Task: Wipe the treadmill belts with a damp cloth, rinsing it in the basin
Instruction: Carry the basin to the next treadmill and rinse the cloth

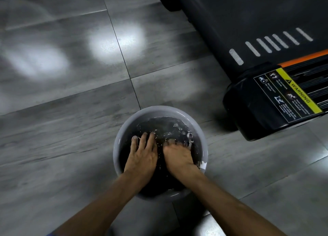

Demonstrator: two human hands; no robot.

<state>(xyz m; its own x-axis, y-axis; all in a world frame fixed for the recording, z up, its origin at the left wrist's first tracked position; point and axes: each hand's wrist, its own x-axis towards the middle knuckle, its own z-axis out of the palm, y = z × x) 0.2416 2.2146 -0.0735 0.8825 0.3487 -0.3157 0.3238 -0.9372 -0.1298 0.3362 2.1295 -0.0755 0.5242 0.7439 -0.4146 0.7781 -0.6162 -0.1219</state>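
Both hands are sitting in the basin point(116, 147), a round grey-white tub on the grey tiled floor point(62, 129) at 6 o'clock of frame. Water inside is looking dark and is splashing around the fingers.

Left hand point(142, 154) is lying flat at the basin's 9 o'clock side, fingers straight and spread, pressing down into the water; nothing curled, so it's released.

Right hand point(177, 155) is sitting at the 3 o'clock side, just beside the left, knuckles up, fingers dipping under the surface. Can't tell whether it's clenching anything; fingertips are hidden by water and splash.

Cloth point(168, 129): a dark mass is showing under the water around 12 o'clock of the basin, ahead of both hands. Probably it, but its edges aren't resolving against the dark water.

Treadmill point(266, 100) is occupying 2 o'clock of frame, well apart from the basin: black end cap carrying a yellow WARNING label point(300, 91), with the dark belt point(266, 13) running up toward 1 o'clock.
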